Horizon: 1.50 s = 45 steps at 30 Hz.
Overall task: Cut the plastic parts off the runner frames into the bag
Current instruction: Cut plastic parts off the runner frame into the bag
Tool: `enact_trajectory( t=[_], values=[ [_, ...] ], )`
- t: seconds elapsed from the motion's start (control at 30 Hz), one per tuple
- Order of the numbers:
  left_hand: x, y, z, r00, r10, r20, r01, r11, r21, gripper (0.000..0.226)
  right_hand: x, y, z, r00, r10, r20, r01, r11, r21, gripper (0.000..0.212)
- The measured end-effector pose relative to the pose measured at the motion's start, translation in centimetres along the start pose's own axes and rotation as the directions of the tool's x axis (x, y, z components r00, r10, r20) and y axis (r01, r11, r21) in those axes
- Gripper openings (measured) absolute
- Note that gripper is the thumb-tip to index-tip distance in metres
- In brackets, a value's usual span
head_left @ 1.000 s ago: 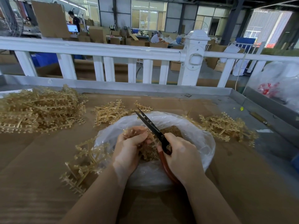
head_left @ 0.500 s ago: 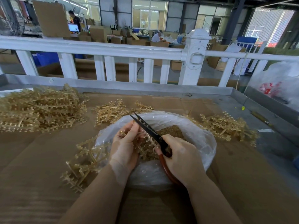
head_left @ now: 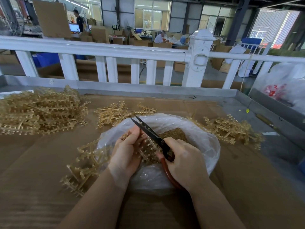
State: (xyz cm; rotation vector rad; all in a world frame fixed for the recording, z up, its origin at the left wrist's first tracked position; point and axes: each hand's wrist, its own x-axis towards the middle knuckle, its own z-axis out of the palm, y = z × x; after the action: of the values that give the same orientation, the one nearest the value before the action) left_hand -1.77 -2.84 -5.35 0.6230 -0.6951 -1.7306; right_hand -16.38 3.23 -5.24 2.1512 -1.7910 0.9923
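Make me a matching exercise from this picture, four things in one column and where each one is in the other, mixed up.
Things:
1. scissors
2. plastic bag
3. biggest pile of frames
4. white railing

Places:
a. behind the table
b. far left of the table
c. in the right hand
d. under both hands, in the middle of the table

Pairs: 1-c, 2-d, 3-b, 4-a

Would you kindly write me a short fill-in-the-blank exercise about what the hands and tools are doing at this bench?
1. The right hand grips a pair of ____ with black blades.
2. The left hand holds a runner frame over the open plastic ____.
3. The largest pile of frames lies at the far ____ of the bench.
4. Beyond the bench stands a ____ railing.

Missing words: scissors; bag; left; white
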Motion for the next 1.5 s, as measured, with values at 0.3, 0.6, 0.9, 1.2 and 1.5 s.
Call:
enact_trajectory(
  t=[0.3, 0.6, 0.9, 1.2, 1.5],
  values=[
    [-0.5, -0.1, 0.7, 0.998, 0.032, -0.054, -0.028, 0.997, 0.071, 0.018, 0.0, 0.1, 0.5, 1.000, 0.031, -0.002, -0.031, 0.999, 0.006, 0.023],
    [-0.5, -0.2, 0.8, 1.000, 0.025, -0.001, -0.025, 0.997, 0.070, 0.014, 0.1, 0.4, 0.7, 0.999, 0.024, 0.032, -0.025, 0.999, 0.036, 0.027],
    [-0.5, 0.0, 0.8, 0.999, -0.001, -0.039, 0.004, 0.997, 0.078, 0.025, 0.1, 0.2, 0.6, 1.000, 0.015, 0.026, -0.017, 0.997, 0.082, 0.029],
    [-0.8, 0.0, 1.3, 0.996, 0.044, -0.080, -0.040, 0.997, 0.059, 0.047, 0.0, 0.1, 0.4, 1.000, 0.013, 0.010, -0.014, 0.996, 0.092, 0.038],
    [-0.8, 0.1, 1.4, 0.997, 0.024, -0.079, -0.020, 0.999, 0.050, 0.042, 0.1, 0.0, 0.3, 0.999, 0.026, 0.029, -0.028, 0.995, 0.096, 0.033]
  ],
)
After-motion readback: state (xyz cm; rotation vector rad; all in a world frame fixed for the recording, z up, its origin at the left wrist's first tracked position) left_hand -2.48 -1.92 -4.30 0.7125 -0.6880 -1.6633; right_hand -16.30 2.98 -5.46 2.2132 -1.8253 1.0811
